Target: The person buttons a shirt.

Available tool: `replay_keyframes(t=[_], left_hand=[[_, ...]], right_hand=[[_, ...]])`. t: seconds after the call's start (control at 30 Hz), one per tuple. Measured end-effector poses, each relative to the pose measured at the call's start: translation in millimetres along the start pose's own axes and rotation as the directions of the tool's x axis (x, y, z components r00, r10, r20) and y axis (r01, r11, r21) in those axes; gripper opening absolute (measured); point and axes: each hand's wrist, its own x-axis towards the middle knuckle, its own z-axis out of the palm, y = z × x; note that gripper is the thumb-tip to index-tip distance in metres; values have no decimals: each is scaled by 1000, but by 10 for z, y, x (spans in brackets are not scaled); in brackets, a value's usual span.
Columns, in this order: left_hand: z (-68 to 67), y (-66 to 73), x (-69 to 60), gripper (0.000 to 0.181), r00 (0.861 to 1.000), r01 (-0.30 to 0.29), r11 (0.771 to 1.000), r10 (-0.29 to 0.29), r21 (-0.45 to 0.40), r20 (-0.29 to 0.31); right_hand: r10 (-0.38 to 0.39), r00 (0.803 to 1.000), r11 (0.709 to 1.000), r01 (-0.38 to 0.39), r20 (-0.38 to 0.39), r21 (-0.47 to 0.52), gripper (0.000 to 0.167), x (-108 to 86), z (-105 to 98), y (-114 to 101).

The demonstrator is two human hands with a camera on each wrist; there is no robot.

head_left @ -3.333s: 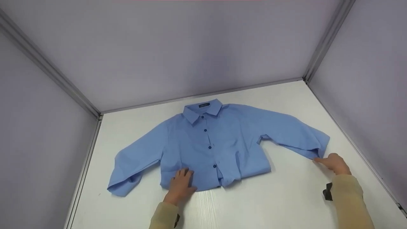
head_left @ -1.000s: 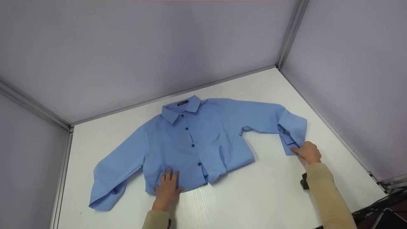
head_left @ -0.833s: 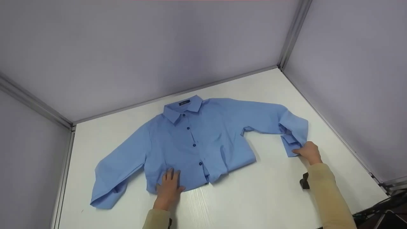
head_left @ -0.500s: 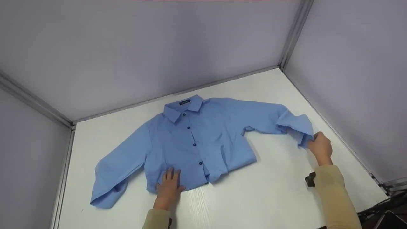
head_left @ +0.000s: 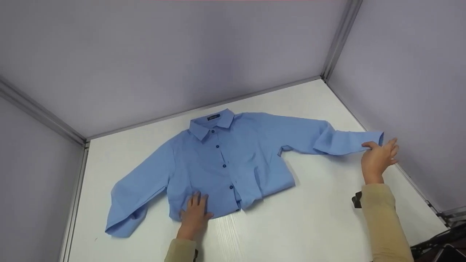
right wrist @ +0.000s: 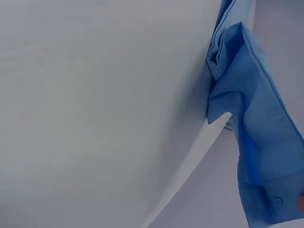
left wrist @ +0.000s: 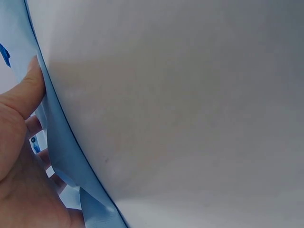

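A light blue button-up shirt (head_left: 218, 160) lies front up, its lower body apparently folded under. On its lower left front, near the folded edge, my left hand (head_left: 194, 218) rests with fingers spread; in the left wrist view the thumb (left wrist: 34, 85) lies along the cloth. My right hand (head_left: 376, 160) pinches the end of the right-side sleeve (head_left: 349, 142) by the cuff, thumb on top, other fingers partly extended beyond. In the right wrist view the raised cuff (right wrist: 275, 175) hangs with a button visible, and only a fingertip shows at the edge.
The opposite sleeve (head_left: 134, 203) lies bent on the white table (head_left: 309, 218). Grey panels (head_left: 200, 54) border the table at the back and both sides. Dark cables (head_left: 437, 240) lie past the lower right corner.
My right hand has moved the cuff up and outward to the right, so the formerly tucked sleeve end is now stretched straight. My left hand stays on the shirt front.
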Motion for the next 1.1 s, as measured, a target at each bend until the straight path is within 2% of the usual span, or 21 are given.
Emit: replay_keyframes(t=[0.23,0.5,0.6,0.7,0.87,0.97,1.1], left_hand=[[-57,55,-28,60,999,-21,999,19,-28,-42],[-50,43,-5,60,1000,14,999,-14,-33,1],[-45,38,-4,61,1000,14,1000,-14,-17,9],[-42,35,-12,61,1000,7,1000,-7,-12,3],[-35,38,-13,61,1000,4,1000,-4,-25,-13],[-23,36,-10,61,1000,0,1000,-1,-22,-16],[-21,34,-17,62,1000,3,1000,-3,-16,-15]], right_hand=[[-110,994,992,110,-9,59,32,-32,96,-70],[-74,997,967,74,-7,244,36,24,81,-181],[-81,997,964,76,6,253,41,87,30,-220],[-110,994,972,102,28,213,39,173,-28,-250],[-159,987,986,156,34,63,43,324,-136,-274],[-169,985,984,171,44,-46,43,402,-198,-272],[-151,982,971,168,114,-169,43,489,-259,-238]])
